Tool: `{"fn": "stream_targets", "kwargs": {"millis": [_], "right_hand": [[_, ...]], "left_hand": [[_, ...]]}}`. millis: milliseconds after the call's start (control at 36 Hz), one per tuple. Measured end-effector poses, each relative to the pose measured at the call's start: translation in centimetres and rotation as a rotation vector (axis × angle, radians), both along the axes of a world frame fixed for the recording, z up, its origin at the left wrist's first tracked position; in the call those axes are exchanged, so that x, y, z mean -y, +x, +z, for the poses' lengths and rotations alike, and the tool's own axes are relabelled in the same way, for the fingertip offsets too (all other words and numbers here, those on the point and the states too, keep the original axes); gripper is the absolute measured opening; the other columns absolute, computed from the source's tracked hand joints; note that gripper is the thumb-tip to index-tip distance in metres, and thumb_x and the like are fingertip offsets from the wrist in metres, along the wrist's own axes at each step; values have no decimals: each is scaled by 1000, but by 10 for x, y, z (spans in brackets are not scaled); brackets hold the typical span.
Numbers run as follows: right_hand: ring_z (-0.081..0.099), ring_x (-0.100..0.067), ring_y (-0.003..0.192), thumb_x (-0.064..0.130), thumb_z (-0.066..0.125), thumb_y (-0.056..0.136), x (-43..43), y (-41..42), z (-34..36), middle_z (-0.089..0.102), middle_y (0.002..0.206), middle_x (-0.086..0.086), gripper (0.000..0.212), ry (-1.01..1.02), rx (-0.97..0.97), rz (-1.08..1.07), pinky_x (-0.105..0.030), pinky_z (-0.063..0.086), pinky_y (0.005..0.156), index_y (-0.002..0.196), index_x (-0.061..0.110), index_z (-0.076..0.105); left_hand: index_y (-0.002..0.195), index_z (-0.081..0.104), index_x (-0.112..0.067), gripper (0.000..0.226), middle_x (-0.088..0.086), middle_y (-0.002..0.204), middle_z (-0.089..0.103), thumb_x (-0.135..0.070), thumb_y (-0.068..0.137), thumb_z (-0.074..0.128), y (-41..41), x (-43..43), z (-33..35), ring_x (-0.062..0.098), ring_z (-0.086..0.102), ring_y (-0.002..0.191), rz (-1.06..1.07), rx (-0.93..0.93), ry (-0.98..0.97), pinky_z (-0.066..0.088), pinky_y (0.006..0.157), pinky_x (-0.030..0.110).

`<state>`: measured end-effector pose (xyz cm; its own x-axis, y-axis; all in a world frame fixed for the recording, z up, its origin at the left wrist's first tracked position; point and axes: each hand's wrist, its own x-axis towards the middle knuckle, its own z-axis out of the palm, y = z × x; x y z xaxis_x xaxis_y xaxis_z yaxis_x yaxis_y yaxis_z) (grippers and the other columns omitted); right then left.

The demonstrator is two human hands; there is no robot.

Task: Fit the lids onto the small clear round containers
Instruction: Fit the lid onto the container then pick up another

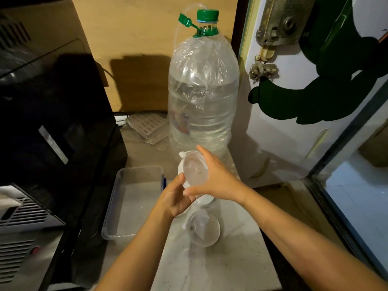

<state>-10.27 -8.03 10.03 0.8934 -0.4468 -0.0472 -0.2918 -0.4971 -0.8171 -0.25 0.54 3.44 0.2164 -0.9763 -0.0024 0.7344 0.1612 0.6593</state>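
While gripped — container (194, 172), counter (220, 259) edge close

My right hand (218, 181) covers the far edge of the small clear container (194, 172) I hold, so I cannot tell whether its lid is seated. My left hand (178, 199) hides the container's lower rim and part of a white lid (204, 200) on the desk (220, 265). Both my forearms run off the bottom edge.

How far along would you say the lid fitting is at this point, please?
Done: none clearly; the round container on the counter may be lidded, but I cannot tell. In hand: the left hand and right hand hold a container with its lid. Left: sealing it, plus another partly hidden piece beneath the hands.
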Motion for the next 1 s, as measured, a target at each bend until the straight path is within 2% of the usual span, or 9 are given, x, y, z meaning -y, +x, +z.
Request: {"fn": "stream_targets", "kwargs": {"millis": [167,306,444,556,611,667,806,917,1000], "right_hand": [[25,-6,130,38,84,55,-3,5,0,20,150,6,115,-5,9,49,-20,29,91,143,32,9],[26,3,120,40,84,53,-4,8,-3,24,148,7,111,-26,2,100,-16,30,90,142,29,17],[27,0,116,43,82,54,-6,8,-6,23,149,4,112,-43,-32,116,-19,29,88,142,31,14],[28,-12,132,46,78,59,-4,11,-4,21,151,3,109,-76,-87,165,-20,28,91,143,30,11],[28,-14,134,46,74,66,2,14,2,26,147,5,101,2,-128,237,-14,31,94,143,27,12],[26,-16,137,44,70,71,13,17,5,23,149,5,97,175,-161,279,-20,33,103,144,27,8],[17,-20,140,46,69,71,41,25,-7,8,155,-4,99,249,-186,137,-30,29,102,143,34,2],[16,-21,141,36,73,72,54,28,-40,9,155,-5,103,178,-261,61,-31,24,107,145,21,1],[25,-24,137,30,74,72,54,31,-68,19,152,-10,100,96,-338,24,-30,27,105,144,11,8]], "left_hand": [[84,75,-16,68,2,82,76,-40,23,93,2,-7,3,15,71,77,39,20,37,59,62,29],[94,66,-12,80,5,82,76,-37,23,94,5,-11,4,17,71,77,44,37,68,59,64,28],[84,75,-16,63,2,79,76,-41,28,92,5,-18,6,13,72,76,6,101,66,59,63,26],[98,62,-13,80,3,82,76,-40,28,92,4,-21,9,15,72,78,40,95,93,59,64,28],[102,58,-12,87,3,85,76,-42,28,91,5,-22,9,16,71,81,61,107,103,60,68,31],[104,58,-12,88,3,87,75,-44,29,90,7,-25,10,17,70,83,74,132,101,59,74,33],[109,56,-12,89,8,97,72,-43,33,90,17,-35,11,25,68,93,92,128,100,58,78,36],[113,53,-12,92,11,104,67,-38,33,91,24,-46,7,28,66,96,122,59,106,59,59,29],[113,54,-16,91,5,103,71,-43,34,89,27,-53,3,27,65,101,140,112,132,59,77,36]]}}
